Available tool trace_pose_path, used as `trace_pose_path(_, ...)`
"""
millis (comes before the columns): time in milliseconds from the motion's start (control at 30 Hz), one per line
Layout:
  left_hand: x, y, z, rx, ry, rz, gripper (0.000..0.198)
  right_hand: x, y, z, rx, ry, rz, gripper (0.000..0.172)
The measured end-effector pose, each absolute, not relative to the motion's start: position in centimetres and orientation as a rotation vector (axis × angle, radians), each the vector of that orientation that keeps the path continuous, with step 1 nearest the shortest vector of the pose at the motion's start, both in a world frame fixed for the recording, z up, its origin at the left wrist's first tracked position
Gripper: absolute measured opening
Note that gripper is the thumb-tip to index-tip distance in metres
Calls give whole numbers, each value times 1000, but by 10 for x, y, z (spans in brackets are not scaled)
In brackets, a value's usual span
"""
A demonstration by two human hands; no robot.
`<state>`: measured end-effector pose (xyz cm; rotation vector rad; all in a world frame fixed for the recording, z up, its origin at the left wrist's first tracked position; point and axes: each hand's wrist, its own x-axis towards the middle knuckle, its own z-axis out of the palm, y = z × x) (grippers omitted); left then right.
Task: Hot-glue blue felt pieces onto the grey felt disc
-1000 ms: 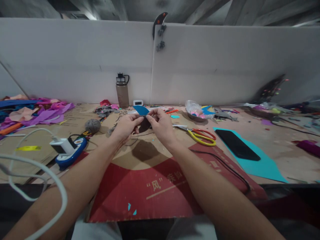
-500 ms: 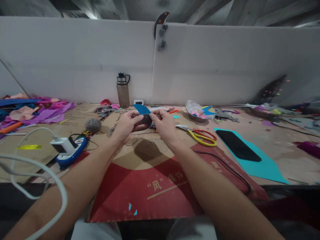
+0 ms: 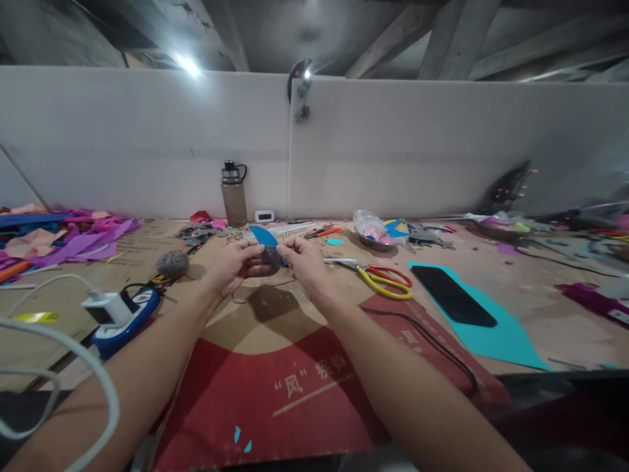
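Nearest, a thick white cable (image 3: 112,396) loops over the left forearm, and two small turquoise scraps (image 3: 238,434) lie on the front of a red-and-tan printed cardboard sheet (image 3: 211,393). To the left sits a blue-and-white power strip (image 3: 115,341) with a white charger plugged in. To the right, a black flat phone (image 3: 455,295) rests on a turquoise sheet (image 3: 511,344).

Above the cardboard's tan part, the left hand (image 3: 240,262) and right hand (image 3: 302,259) hold between them a small curved piece (image 3: 264,236), blue and pointed on top, dark and rounded below; whether it is one layer or two, I cannot tell. The left has thumb and fingers closed on one side; the right pinches the opposite edge. Open scissors with red and yellow handles (image 3: 393,294) lie just right of the hands.

Farther off are a grey yarn ball (image 3: 172,265), heaped purple, peach and blue scraps (image 3: 98,239), a clear plastic bag (image 3: 368,224) in a shallow bowl, and an upright brown bottle (image 3: 234,202) near the white partition (image 3: 147,144)
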<state>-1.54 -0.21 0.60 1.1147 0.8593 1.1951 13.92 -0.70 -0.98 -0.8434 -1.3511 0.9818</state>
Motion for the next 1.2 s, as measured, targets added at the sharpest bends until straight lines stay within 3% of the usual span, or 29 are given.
trace_pose_path(200,-29,9,2,1108,871,1075,14,136,0,-16,-818,-1346,1111,16)
trace_pose_path(467,-28,13,5,993,920,1385,2,133,3,-25,-914,-1469,832,21)
trace_pose_path(1000,-26,6,10,1071,858,1403,5,139,-7,-18,-1011,-1661,684,31)
trace_pose_path(1200,-18,0,11,1116,879,1318,6,144,-9,-15,-969,-1601,486,20)
